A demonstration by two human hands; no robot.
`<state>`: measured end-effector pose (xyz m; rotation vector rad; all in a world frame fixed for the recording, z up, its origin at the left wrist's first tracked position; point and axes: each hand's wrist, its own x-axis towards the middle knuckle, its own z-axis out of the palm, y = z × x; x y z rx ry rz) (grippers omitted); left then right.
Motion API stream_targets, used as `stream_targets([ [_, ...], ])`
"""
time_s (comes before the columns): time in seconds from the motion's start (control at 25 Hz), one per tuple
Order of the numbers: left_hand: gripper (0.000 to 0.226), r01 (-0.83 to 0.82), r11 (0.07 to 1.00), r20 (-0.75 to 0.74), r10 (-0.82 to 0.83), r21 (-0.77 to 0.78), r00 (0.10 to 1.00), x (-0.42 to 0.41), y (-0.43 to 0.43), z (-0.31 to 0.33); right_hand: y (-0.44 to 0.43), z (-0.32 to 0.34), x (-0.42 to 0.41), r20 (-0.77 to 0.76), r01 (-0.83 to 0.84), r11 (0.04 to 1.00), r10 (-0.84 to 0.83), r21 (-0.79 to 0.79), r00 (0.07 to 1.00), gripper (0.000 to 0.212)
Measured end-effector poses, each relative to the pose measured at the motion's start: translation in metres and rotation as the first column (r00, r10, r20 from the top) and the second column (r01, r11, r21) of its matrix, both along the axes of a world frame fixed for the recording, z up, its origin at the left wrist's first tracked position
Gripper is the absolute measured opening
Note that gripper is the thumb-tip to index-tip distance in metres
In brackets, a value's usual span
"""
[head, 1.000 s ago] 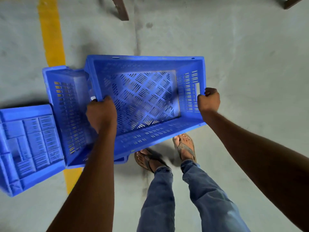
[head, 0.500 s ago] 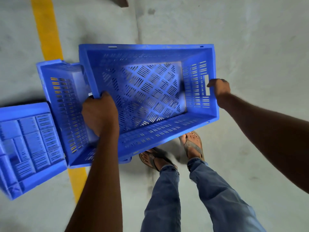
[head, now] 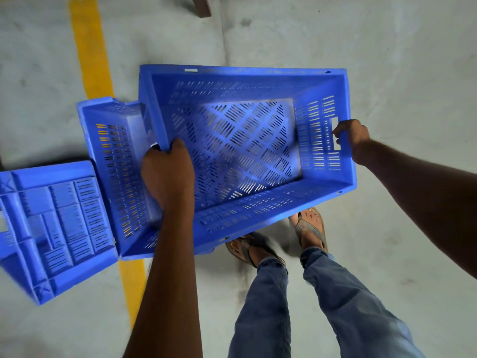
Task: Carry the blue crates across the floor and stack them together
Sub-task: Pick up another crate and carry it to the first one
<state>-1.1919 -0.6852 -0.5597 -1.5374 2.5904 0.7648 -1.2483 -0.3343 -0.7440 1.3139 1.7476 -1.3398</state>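
I hold a blue slotted crate point(head: 242, 151) open side up above the grey floor, in front of my legs. My left hand point(head: 167, 171) grips its left end rim. My right hand point(head: 352, 135) has its fingers hooked through the handle slot in the right end wall. Below and to the left, a second blue crate point(head: 116, 171) stands on the floor, partly covered by the held one. A third blue crate point(head: 49, 226) lies turned over at the far left, its ribbed underside showing.
A yellow painted line point(head: 90, 50) runs down the concrete floor under the left crates. A dark wooden leg point(head: 201, 6) stands at the top edge. My feet in sandals point(head: 309, 228) are just below the held crate. Bare floor lies to the right.
The held crate has come nearer and fills more of the view. My right hand shifted from the end rim to the handle slot. My feet stepped forward.
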Motion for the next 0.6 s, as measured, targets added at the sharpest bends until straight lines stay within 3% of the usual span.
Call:
stream_targets([
  [0.2,0.026,0.046,0.994,-0.084,-0.038,0.098,0.996,-0.018,0.014,0.087,0.024,0.063,-0.001,0.088,0.027,0.973,-0.007,-0.231,0.996,0.015],
  [0.36,0.033,0.125,0.992,-0.147,-0.120,0.030,0.982,-0.030,0.018,0.172,0.031,0.134,0.003,0.053,0.058,0.909,-0.040,-0.413,0.998,0.013],
  [0.48,0.041,0.080,0.992,-0.116,-0.068,0.100,0.991,-0.034,-0.007,0.210,0.032,0.193,0.006,0.001,-0.042,0.925,0.046,-0.377,0.999,0.015],
  [0.6,0.026,-0.033,0.963,-0.064,0.052,0.268,0.997,-0.018,-0.044,0.239,0.027,0.253,0.007,-0.061,-0.128,0.935,0.114,-0.332,0.992,0.023],
])
